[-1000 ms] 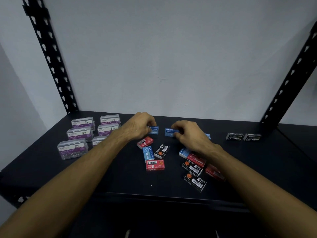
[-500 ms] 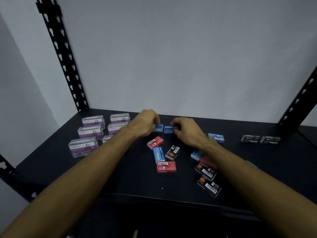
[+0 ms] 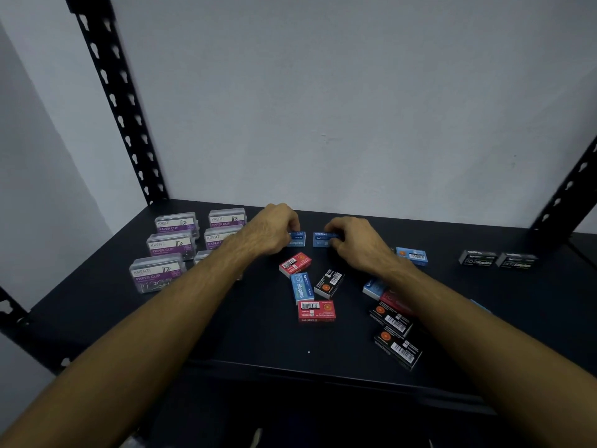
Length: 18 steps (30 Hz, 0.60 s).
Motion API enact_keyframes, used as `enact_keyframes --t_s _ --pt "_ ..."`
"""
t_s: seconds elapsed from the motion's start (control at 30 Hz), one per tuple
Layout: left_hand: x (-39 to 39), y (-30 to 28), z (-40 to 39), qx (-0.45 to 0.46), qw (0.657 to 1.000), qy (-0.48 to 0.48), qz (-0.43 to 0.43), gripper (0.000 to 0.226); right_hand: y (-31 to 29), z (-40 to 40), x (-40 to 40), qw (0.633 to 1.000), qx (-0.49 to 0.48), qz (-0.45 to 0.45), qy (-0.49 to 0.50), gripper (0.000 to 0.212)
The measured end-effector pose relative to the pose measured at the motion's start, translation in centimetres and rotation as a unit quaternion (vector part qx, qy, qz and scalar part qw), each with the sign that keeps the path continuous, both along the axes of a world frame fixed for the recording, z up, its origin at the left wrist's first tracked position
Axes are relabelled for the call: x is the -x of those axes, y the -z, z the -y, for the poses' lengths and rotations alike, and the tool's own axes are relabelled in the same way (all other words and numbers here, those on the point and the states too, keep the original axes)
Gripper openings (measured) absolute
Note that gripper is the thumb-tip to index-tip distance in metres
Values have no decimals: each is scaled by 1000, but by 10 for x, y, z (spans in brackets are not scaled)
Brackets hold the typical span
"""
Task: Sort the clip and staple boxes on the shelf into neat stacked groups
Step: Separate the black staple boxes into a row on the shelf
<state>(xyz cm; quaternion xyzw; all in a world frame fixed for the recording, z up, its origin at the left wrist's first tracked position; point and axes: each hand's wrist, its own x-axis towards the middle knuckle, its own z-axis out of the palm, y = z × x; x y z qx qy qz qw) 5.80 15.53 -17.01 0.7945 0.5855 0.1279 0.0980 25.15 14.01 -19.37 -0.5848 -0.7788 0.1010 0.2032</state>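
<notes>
My left hand pinches a blue staple box near the back of the black shelf. Just to its right, my right hand pinches a second blue staple box. The two boxes stand side by side, a small gap between them. Below lie a red box, a blue box, a black box and another red box. Several clear paper clip boxes with purple labels stand grouped at the left.
More black staple boxes lie under my right forearm, with a red and a blue one partly hidden. A light blue box sits right of my hand. Two black boxes stand at the far right. Black slotted uprights frame the shelf.
Both hands have drawn their blue boxes closer together near the back of the shelf. The camera has shifted left, so everything appears further right.
</notes>
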Motion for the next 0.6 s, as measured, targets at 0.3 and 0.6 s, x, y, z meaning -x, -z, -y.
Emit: enact_keyframes --t_s 0.3,0.6 --pt "-1 1 -1 5 1000 0 -6 26 -1 0 1 1000 5 -2 -1 28" --pt "0 3 -1 12 1000 0 -15 33 0 0 0 1000 13 -8 -1 30"
